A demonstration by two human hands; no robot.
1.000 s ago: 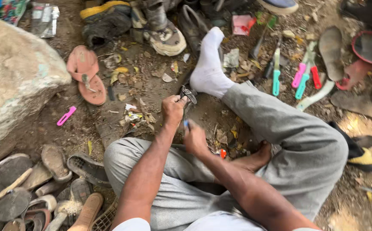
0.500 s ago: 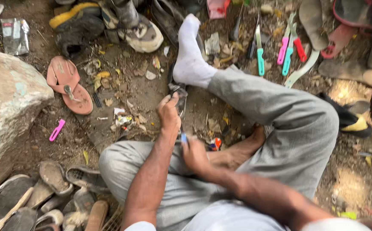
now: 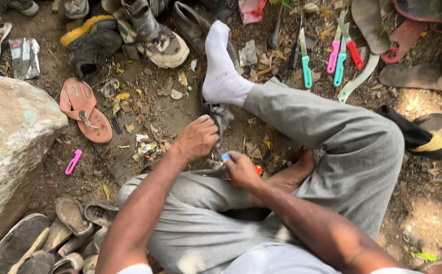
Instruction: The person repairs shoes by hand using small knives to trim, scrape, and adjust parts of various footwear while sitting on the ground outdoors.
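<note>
A dark, worn shoe piece [image 3: 220, 115] lies on the dirt ground [image 3: 150, 109] just below the person's white-socked foot [image 3: 222, 66], pinned between that foot and the left hand. The left hand [image 3: 196, 138] is curled over its lower end, fingers closed and pressing down on it. Just beside it, the right hand [image 3: 241, 170] is clenched around a small tool with a blue handle [image 3: 226, 158]; only the blue tip shows, and the working end is hidden between the two hands. The hands sit close together, almost touching, above the person's grey trousers [image 3: 332, 137]. A bare foot [image 3: 294, 172] is tucked under the raised knee, and a small red object [image 3: 258, 170] lies on the ground next to it.

Farther out, a row of knives with teal, pink and red handles [image 3: 332, 58] lies on the ground beyond the knee. A pink sandal [image 3: 86, 109] rests upside down to the left, with a small pink plastic piece [image 3: 72, 161] near it. A large pale rock [image 3: 12, 147] fills the left edge. Worn shoes [image 3: 150, 35] are heaped at the top, and more muddy soles [image 3: 53, 238] pile up at the lower left. A black and yellow shoe [image 3: 424, 137] lies to the right of the knee
</note>
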